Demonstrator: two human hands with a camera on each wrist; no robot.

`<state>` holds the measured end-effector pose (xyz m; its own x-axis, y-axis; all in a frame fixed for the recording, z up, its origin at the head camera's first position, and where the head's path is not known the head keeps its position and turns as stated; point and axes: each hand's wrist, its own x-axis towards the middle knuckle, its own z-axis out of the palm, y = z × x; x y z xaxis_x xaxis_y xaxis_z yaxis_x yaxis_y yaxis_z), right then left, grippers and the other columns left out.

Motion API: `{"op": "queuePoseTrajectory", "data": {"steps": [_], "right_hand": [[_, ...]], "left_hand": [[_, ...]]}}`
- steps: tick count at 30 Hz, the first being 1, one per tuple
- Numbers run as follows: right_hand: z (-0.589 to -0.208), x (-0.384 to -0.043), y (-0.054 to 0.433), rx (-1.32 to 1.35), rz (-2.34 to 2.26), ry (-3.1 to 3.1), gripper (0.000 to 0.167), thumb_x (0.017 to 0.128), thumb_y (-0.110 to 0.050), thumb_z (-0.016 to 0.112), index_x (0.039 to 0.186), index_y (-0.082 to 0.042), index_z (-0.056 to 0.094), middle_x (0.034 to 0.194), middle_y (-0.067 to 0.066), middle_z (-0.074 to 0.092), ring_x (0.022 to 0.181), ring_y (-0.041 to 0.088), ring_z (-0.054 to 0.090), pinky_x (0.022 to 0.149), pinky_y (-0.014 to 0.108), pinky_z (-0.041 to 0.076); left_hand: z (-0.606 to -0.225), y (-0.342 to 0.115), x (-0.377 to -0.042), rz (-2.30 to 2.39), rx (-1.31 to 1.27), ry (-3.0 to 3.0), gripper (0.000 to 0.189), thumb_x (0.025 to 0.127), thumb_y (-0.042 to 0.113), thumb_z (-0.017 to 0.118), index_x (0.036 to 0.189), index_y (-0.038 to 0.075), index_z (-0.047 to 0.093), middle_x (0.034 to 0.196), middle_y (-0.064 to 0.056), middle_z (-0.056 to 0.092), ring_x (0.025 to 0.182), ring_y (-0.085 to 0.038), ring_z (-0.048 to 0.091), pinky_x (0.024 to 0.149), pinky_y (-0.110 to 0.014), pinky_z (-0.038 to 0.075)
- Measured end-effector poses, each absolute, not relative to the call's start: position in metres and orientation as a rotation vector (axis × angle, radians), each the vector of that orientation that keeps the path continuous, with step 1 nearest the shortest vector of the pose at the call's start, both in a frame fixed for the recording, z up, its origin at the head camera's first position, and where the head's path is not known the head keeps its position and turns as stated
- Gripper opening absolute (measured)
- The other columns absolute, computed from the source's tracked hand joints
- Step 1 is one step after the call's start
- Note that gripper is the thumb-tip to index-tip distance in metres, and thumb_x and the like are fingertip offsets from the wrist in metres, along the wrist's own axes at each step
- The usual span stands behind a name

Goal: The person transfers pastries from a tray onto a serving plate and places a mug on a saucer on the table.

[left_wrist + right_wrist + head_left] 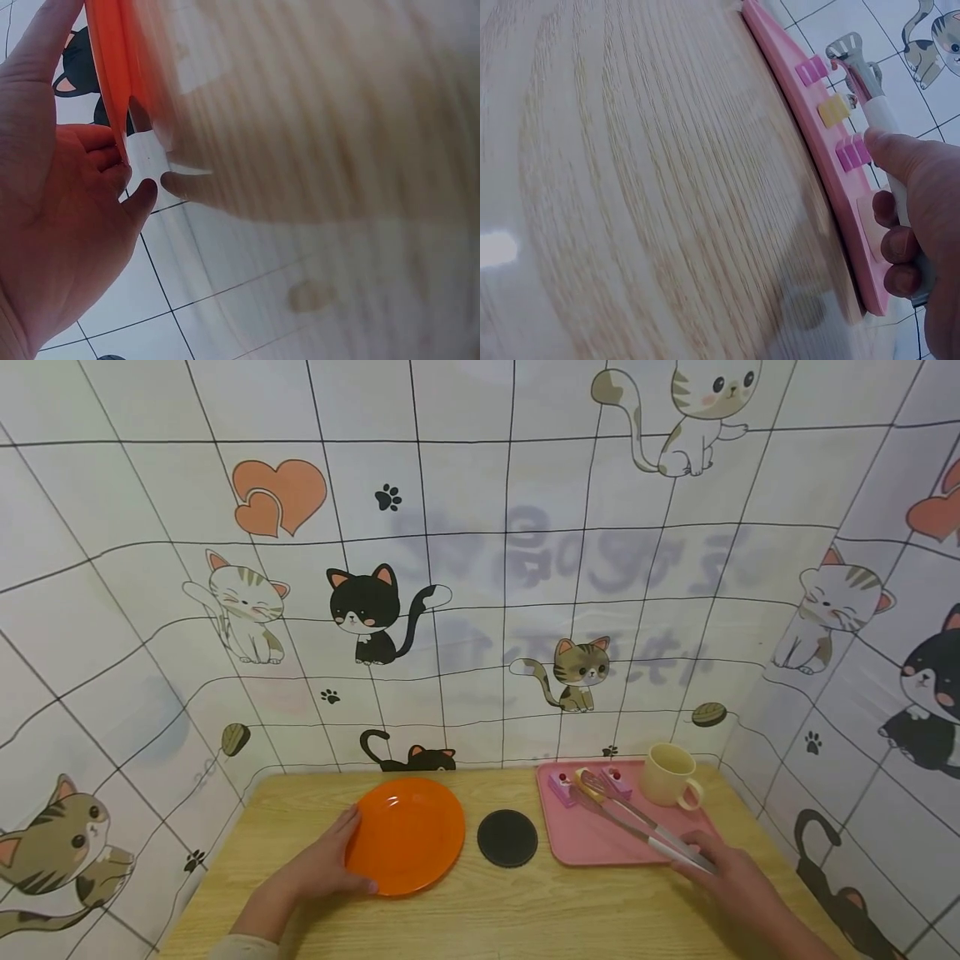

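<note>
An orange plate [407, 835] lies on the left part of the table. My left hand [318, 864] holds its left side, fingers along the rim and thumb by the near edge. My right hand [723, 877] grips tongs [885, 120] by their white handles, thumb laid along the top. The tongs' metal ends reach left over a pink tray [585, 847], overlapping the yellow cake piece [834, 110] in the head view. Two pink cake pieces, one left [561, 788] and one right [617, 781], flank the yellow one.
A pale yellow mug [667, 777] stands at the tray's back right corner. Between plate and tray lies a round black coaster [507, 838]. White tile-patterned sheeting with cartoon cats [367, 610] encloses the wooden table [480, 918] at the back and both sides.
</note>
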<state>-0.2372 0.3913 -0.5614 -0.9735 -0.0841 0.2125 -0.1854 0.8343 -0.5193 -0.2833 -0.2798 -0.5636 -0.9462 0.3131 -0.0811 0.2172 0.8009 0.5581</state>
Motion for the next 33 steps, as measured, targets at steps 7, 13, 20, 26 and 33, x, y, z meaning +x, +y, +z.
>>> {"op": "queuePoseTrajectory", "data": {"steps": [7,13,20,26,33], "right_hand": [[-0.561,-0.24,0.383,0.156,0.836,-2.869,0.031,0.098,-0.033,0.087,0.12,-0.019,0.071,0.093,-0.003,0.07,0.077,0.018,0.054,0.068,0.037,0.044],[-0.561,-0.242,0.378,0.17,0.809,-2.865,0.031,0.097,-0.033,0.088,0.119,-0.019,0.072,0.096,-0.002,0.073,0.078,0.018,0.056,0.069,0.037,0.046],[-0.565,-0.247,0.373,0.163,0.78,-2.873,0.03,0.096,-0.03,0.089,0.118,-0.017,0.072,0.095,-0.004,0.07,0.079,0.018,0.055,0.07,0.039,0.047],[-0.565,-0.25,0.367,0.144,0.772,-2.901,0.032,0.096,-0.033,0.089,0.117,-0.017,0.071,0.092,-0.003,0.068,0.076,0.018,0.054,0.068,0.039,0.046],[-0.566,-0.254,0.361,0.127,0.749,-2.929,0.034,0.096,-0.037,0.088,0.117,-0.015,0.071,0.086,-0.004,0.063,0.075,0.018,0.053,0.067,0.038,0.044]], "left_hand": [[-0.566,-0.28,-0.285,0.853,0.439,2.813,0.137,0.074,0.056,0.101,0.17,-0.009,0.028,0.18,-0.029,0.017,0.165,-0.052,0.019,0.129,-0.069,0.027],[-0.567,-0.281,-0.285,0.852,0.43,2.809,0.137,0.074,0.056,0.101,0.17,-0.008,0.028,0.181,-0.028,0.016,0.166,-0.052,0.017,0.13,-0.068,0.026],[-0.565,-0.28,-0.284,0.865,0.414,2.803,0.136,0.073,0.054,0.102,0.17,-0.008,0.029,0.181,-0.027,0.017,0.166,-0.052,0.015,0.13,-0.069,0.025],[-0.564,-0.28,-0.285,0.876,0.425,2.796,0.137,0.074,0.053,0.102,0.17,-0.01,0.028,0.181,-0.029,0.016,0.166,-0.052,0.016,0.13,-0.068,0.024],[-0.563,-0.279,-0.285,0.879,0.417,2.794,0.137,0.073,0.053,0.102,0.17,-0.01,0.028,0.181,-0.029,0.016,0.166,-0.053,0.016,0.129,-0.07,0.025]]}}
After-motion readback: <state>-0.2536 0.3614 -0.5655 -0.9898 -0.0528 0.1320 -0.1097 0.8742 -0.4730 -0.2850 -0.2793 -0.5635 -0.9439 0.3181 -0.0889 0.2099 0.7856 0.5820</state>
